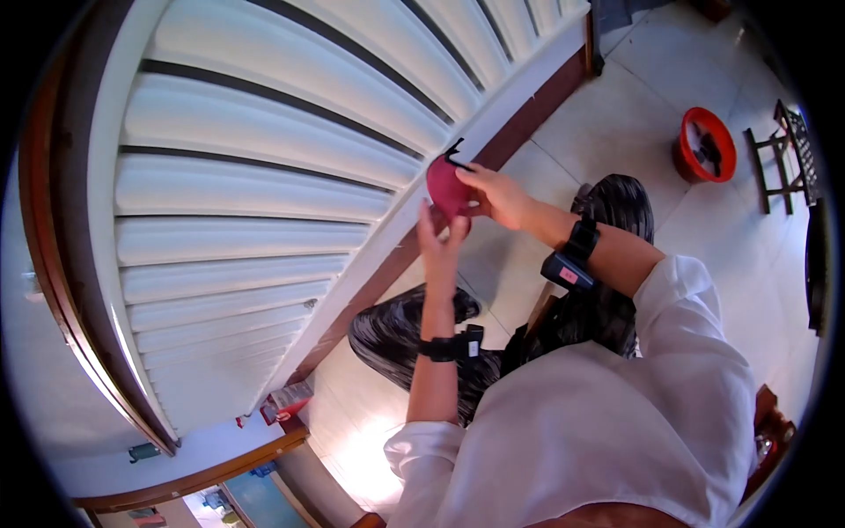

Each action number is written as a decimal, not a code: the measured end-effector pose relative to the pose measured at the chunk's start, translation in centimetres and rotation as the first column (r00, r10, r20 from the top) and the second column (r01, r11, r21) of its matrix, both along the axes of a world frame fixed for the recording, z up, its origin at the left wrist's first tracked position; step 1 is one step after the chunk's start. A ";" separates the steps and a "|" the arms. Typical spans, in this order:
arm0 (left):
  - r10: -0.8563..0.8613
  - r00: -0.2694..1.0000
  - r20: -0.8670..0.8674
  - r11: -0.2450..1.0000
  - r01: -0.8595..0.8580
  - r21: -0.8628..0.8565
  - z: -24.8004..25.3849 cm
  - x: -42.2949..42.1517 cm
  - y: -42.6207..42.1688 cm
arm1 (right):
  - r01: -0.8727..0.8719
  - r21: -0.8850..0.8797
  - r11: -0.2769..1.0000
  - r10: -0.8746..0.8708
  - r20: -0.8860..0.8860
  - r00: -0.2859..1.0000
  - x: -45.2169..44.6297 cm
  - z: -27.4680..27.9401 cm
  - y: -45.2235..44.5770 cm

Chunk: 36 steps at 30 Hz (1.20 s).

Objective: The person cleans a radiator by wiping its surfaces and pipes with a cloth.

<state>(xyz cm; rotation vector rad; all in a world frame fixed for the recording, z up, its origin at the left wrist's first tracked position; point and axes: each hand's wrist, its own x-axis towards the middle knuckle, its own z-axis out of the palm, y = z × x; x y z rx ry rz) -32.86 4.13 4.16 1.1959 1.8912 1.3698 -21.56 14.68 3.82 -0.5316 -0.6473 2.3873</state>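
Note:
A small dark pink object (447, 187), perhaps cloth, with a black strap or edge at its top, is held up close to the white slatted door (255, 189). My right hand (497, 195) grips it from the right, thumb and fingers closed on its edge. Just below it, my left hand (442, 236) is raised with thumb and fingers apart, its fingertips at the lower edge of the pink object. Whether those fingertips touch it is too small to tell.
On the tiled floor stands a red bucket (729, 145) with dark things inside, beside a dark stool (775, 163). A red and white box (289, 400) lies by the door's base. My knees are bent below my hands.

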 end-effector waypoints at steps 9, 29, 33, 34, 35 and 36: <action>0.384 0.913 -0.136 0.922 -0.386 0.018 5.1 -2.9 4.5 | 0.332 0.142 0.932 -0.355 0.190 0.915 2.5 2.7 3.5; 0.016 0.187 -0.982 0.941 -0.335 -0.048 4.2 -3.9 11.5 | 0.228 0.111 0.967 -0.248 0.230 0.941 2.7 2.0 3.8; 0.188 0.081 -0.979 0.974 -0.147 0.174 11.1 -3.1 12.4 | 0.225 0.074 0.972 -0.236 0.218 0.947 2.8 2.3 3.5; 0.220 0.070 -0.973 0.974 -0.075 0.215 11.1 -3.2 12.6 | 0.231 0.067 0.971 -0.240 0.220 0.945 2.9 2.6 3.5; 0.213 0.070 -0.974 0.976 -0.068 0.209 10.7 -3.2 12.7 | 0.232 0.084 0.969 -0.245 0.196 0.950 2.9 3.0 3.5; 0.112 0.076 -0.991 0.990 -0.089 0.105 10.1 -3.1 12.6 | 0.233 0.101 0.967 -0.247 0.171 0.954 2.9 3.1 3.4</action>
